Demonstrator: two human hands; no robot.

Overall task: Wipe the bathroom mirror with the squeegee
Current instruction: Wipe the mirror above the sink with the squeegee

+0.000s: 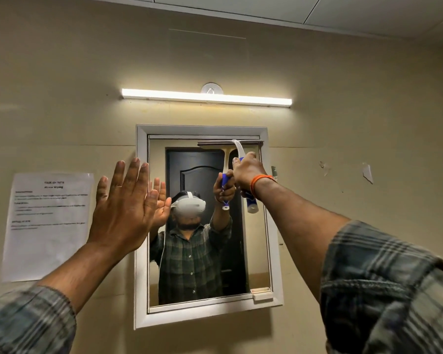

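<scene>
squeegee [237,145] at mirror [205,251] top edge, right hand [246,172] gripping

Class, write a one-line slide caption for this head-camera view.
Right hand holds the squeegee at the mirror top; left hand open.

Counted in front of me: one mirror [207,264], one squeegee [237,149], one strip light [206,97], one printed sheet [48,226]. My two hands are up, left hand [123,208] and right hand [246,172].
</scene>
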